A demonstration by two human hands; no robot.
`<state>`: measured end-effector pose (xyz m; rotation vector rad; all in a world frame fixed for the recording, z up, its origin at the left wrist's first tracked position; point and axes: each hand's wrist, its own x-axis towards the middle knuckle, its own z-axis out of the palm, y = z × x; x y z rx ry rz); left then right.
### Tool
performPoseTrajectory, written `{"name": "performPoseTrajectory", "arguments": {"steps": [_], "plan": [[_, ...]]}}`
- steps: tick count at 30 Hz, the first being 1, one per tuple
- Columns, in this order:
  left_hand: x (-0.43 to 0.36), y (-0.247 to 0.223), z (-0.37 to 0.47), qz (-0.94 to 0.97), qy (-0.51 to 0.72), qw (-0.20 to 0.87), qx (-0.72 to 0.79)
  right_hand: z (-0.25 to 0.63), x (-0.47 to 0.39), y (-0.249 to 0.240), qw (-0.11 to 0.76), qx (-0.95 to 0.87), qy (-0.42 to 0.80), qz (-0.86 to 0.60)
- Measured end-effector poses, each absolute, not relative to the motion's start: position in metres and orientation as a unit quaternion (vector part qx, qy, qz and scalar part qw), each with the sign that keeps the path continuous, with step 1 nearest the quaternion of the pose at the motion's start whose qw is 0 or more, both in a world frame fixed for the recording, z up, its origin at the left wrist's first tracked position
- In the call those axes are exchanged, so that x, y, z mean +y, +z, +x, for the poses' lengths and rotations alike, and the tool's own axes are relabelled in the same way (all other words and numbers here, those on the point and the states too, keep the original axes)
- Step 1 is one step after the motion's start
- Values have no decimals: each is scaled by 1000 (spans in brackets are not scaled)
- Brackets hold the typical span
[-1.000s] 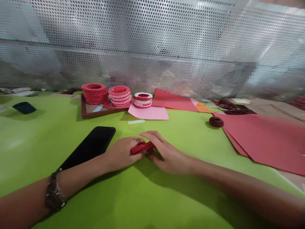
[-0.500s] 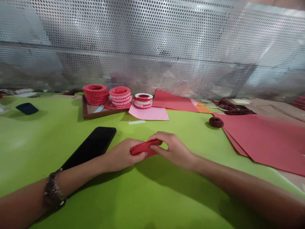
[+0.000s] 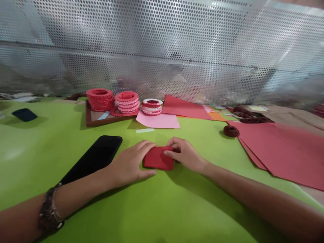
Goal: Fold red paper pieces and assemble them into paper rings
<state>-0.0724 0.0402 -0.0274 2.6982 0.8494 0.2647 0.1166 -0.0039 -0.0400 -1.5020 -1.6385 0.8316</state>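
Note:
A small red rectangle [image 3: 159, 158], which looks like folded or stacked paper, lies nearly flat at the green tabletop in front of me. My right hand [image 3: 186, 153] pinches its upper right corner, thumb on top and fingers curled behind. Around the left end curves my left hand [image 3: 130, 163], thumb and fingers spread apart; whether its fingertips touch the far edge I cannot tell. Beside my left forearm is a black phone [image 3: 95, 158], partly hidden by the arm.
A brown tray [image 3: 92, 122] at the back bears stacked red rings [image 3: 100, 101] and pink-red rings [image 3: 127, 102]. White-and-red rings [image 3: 152, 107] sit on pink paper [image 3: 162, 122]. Red sheets [image 3: 286, 148] and a dark red yarn ball [image 3: 231, 131] lie right. Perforated metal [image 3: 162, 44] stands behind.
The red rectangle has gone from tilted between both hands to lying flatter, broad face up. My left hand has loosened and spread its fingers, while my right hand keeps its pinch.

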Motion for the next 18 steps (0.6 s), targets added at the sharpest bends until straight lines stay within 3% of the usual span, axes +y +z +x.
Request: {"name": "performPoseTrajectory", "arguments": {"steps": [10,18], "plan": [[40,-23,-72,945,66,129,293,120,-5,-35,316,-717,202,-588],[38,-17,-77,953,56,93,283,124,-5,-29,274,-756,193,-562]]}}
